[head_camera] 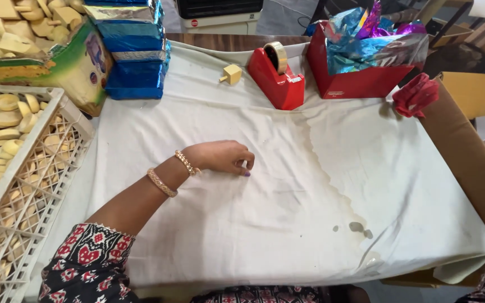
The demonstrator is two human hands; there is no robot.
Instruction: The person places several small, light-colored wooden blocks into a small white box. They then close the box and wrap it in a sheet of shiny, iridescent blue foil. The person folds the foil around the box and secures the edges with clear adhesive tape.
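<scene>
So the left hand (223, 156) is sitting about mid-frame, a bit left of center, resting on the white cloth (287, 224) that covers the table. The fingers are curled in tight and pinching something tiny and pale (244, 165) right at the tips, too small to tell what it is, but it's pressed down against the cloth there. Two gold bangles (173, 173) are on that wrist, and a patterned red-and-black sleeve (88, 261) comes in from the bottom left. The right hand isn't in the shot at all. The cloth has a big faint stain running down the middle-right and a couple of dark spots lower right. In the left of the frame there's a white plastic crate (57, 168) full of pale yellowish soap-like pieces, and above it in the upper left a cardboard box (79, 70) heaped with more of the same. Next to that is a stack of shiny blue wrapped packs (136, 50). Upper center has a red tape dispenser (276, 78) with one small yellowish block (232, 73) just left of it, well apart from the hand. Upper right is a red box (360, 81) stuffed with shiny foil sheets, and a crumpled red piece (415, 94) lies just right of it.
</scene>
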